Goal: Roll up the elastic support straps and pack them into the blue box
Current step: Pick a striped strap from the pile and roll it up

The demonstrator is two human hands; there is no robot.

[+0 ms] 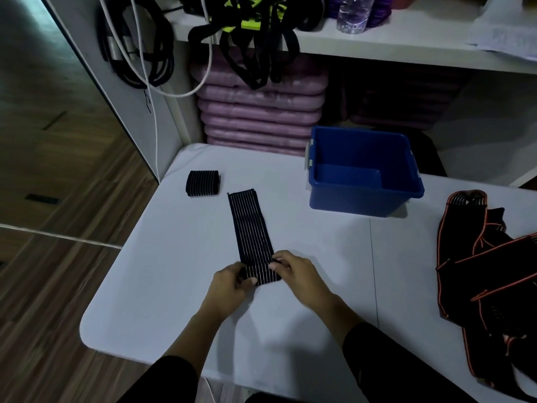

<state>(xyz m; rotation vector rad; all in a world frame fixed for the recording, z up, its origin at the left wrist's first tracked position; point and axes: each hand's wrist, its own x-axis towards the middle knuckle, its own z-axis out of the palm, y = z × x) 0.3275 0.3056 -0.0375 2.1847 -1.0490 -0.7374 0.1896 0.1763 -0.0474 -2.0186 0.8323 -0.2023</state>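
Note:
A dark striped elastic strap (pixel 250 225) lies flat on the white table (pixel 174 257), running away from me. Its near end is folded over into a small roll. My left hand (pixel 232 286) grips the left side of that roll with curled fingers and thumb. My right hand (pixel 296 274) pinches its right side. A second dark striped strap (pixel 202 183), rolled up, sits at the far left of the table. The blue box (pixel 363 173) stands open at the far middle-right, and nothing shows inside it.
A heap of black straps with orange edging (pixel 488 263) covers the table's right side. Behind the table a white shelf (pixel 377 45) holds hanging black bands, cables and a plastic bottle (pixel 353 13). Purple mats (pixel 261 112) are stacked beneath it. Wooden floor lies to the left.

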